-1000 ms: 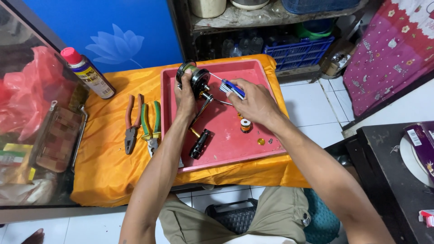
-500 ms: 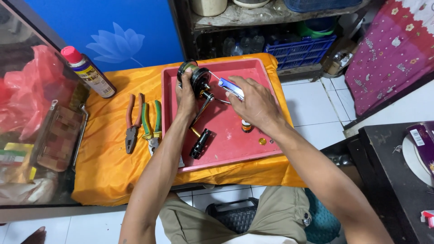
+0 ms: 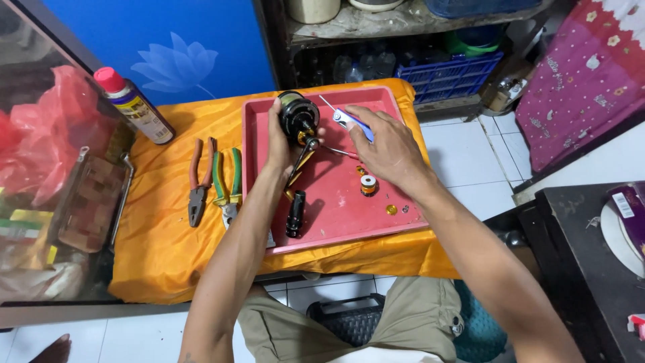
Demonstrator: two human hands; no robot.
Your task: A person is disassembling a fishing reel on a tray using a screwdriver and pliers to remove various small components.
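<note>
Head view, left hand point(image 3: 279, 144): closed around a black fishing reel point(image 3: 297, 115), held above the far-left part of the red tray point(image 3: 336, 225).
Head view, right hand point(image 3: 388, 149): a blue-handled thin tool point(image 3: 351, 121) is pinched between thumb and fingers; other fingers loosely curled.
Reel position: lifted off the tray, just left of the tool, tip and reel close but contact cannot be told.
Reel axis: spool end is pointed up and away toward the shelf; long axis runs roughly far-to-near, handle arm point(image 3: 301, 161) hanging down toward the tray.
Tool axis: laid diagonally, thin tip up-left toward the reel.
Tray contents: black cylindrical part point(image 3: 295, 214), small orange-and-white spool point(image 3: 367, 185), tiny gold parts point(image 3: 391, 210) lying loose.
Table: orange cloth point(image 3: 158, 235), two pliers point(image 3: 213, 185) left of the tray, spray can point(image 3: 134, 107) far left.
Risk: tool tip could slip off the reel if the grip tilts; loose small parts could be knocked off the tray by the right wrist.
</note>
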